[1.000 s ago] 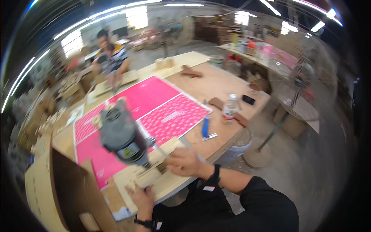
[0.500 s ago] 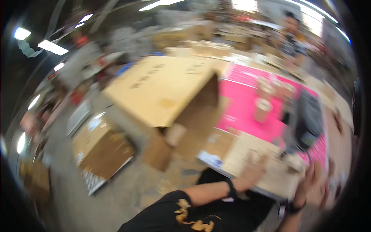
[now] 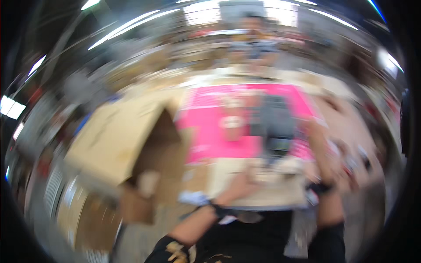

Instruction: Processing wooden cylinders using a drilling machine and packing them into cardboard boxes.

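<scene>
While looking down, in the head view, over a work table (image 3: 353,127), resting the left hand (image 3: 241,186) on a pale wooden board (image 3: 272,196) at the near edge, just in front and to the left of the lower end of a dark grey motorised machine (image 3: 277,125). Seeing those fingers only as a blur, so not being able to tell whether clasping the board or simply lying flat on top.

Holding the right hand (image 3: 319,151) out beyond the board, along the right side of the machine; likewise being unable to tell, through the smear, whether gripping anything there, or touching the housing at all. Wearing a dark wristband (image 3: 318,188) on each wrist and a black shirt (image 3: 326,243).

Finding a small pale wooden block (image 3: 288,165) near the board's back edge, below the machine. Viewing, farther back, a pink printed sheet (image 3: 208,131) across the table and, left of the machine, brownish wooden pieces (image 3: 233,129) with pale tops.

Noticing, at the left, a large open cardboard box (image 3: 109,136), pale outside and dark within, and lower down a second carton (image 3: 98,219). Facing another person (image 3: 253,44) across the table's far side, too blurred for detail.
</scene>
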### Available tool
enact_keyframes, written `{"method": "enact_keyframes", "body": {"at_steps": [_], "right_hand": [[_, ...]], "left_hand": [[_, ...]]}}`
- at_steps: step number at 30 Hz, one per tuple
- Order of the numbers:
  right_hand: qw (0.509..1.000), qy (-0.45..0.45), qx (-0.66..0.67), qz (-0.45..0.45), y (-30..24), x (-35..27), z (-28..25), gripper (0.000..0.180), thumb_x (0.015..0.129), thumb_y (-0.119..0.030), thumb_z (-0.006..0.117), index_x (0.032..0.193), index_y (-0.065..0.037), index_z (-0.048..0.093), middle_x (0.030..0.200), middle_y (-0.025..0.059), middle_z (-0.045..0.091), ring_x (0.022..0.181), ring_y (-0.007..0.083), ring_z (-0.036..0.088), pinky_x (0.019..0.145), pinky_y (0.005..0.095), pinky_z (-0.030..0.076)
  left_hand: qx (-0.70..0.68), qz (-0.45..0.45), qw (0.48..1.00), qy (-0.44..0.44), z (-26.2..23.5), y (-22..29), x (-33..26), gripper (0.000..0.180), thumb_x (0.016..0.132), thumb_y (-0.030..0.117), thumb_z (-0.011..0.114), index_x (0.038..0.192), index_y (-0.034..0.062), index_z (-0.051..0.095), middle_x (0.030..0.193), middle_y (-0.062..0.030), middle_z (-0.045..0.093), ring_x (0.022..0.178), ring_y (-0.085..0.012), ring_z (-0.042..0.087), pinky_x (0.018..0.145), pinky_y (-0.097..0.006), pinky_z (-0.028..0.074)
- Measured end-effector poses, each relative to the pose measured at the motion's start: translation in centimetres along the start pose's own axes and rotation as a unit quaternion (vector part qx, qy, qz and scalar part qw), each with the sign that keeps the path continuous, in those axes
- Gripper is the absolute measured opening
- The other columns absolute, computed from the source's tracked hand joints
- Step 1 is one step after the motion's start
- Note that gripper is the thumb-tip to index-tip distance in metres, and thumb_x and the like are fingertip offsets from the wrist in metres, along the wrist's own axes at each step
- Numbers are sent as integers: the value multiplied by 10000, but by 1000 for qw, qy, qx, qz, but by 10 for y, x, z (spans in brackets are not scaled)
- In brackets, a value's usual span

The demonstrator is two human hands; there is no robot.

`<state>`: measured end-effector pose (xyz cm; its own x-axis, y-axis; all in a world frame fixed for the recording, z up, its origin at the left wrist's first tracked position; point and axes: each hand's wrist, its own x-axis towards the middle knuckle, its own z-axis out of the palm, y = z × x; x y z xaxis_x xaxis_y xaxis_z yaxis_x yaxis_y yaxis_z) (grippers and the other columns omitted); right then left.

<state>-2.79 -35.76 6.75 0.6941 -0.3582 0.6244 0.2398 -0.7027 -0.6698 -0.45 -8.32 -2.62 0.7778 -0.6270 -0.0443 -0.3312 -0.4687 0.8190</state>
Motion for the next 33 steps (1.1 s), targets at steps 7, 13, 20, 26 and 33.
{"method": "enact_keyframes", "body": {"at_steps": [7, 13, 20, 26, 33], "right_hand": [[925, -365, -83, 69, 31, -57, -28, 546, 772, -292, 743, 1264, -124, 575, 1009, 159, 689, 976, 349, 652, 842, 423, 511], [949, -291, 1, 119, 31, -128, -41, 324, 796, -109, 707, 1116, -73, 663, 985, 128, 676, 943, 305, 637, 792, 430, 489], [952, -275, -36, 127, 30, -125, -46, 349, 814, -193, 747, 1127, -60, 671, 1024, 152, 693, 953, 298, 655, 839, 398, 505], [962, -215, -3, 171, 27, -123, -33, 329, 800, -108, 771, 1087, 11, 664, 924, 147, 706, 788, 189, 656, 721, 321, 543], [936, -222, 130, 239, 36, -125, -11, 317, 804, -92, 767, 1089, 3, 664, 893, 107, 706, 751, 137, 635, 684, 295, 540]], "left_hand": [[-129, -99, 965, -207, -31, 9, 25, 825, 746, 151, 827, 1422, -13, 384, 992, -118, 635, 669, -127, 610, 538, -268, 480], [-70, -127, 952, -269, -86, -3, -14, 733, 734, 11, 751, 1386, -43, 421, 1093, -194, 606, 904, -270, 663, 752, -350, 570], [0, 88, 996, -25, -74, -8, -49, 665, 689, 23, 774, 1296, -23, 507, 1175, -169, 598, 1122, -328, 597, 889, -392, 524], [204, 82, 965, 145, -21, -24, -66, 659, 738, 24, 737, 1347, 76, 491, 1397, -256, 471, 1156, -449, 555, 907, -436, 520], [11, -11, 996, 88, 19, -11, -46, 903, 745, 84, 767, 1482, 18, 251, 1430, -326, 381, 1182, -473, 521, 920, -446, 502]]}}
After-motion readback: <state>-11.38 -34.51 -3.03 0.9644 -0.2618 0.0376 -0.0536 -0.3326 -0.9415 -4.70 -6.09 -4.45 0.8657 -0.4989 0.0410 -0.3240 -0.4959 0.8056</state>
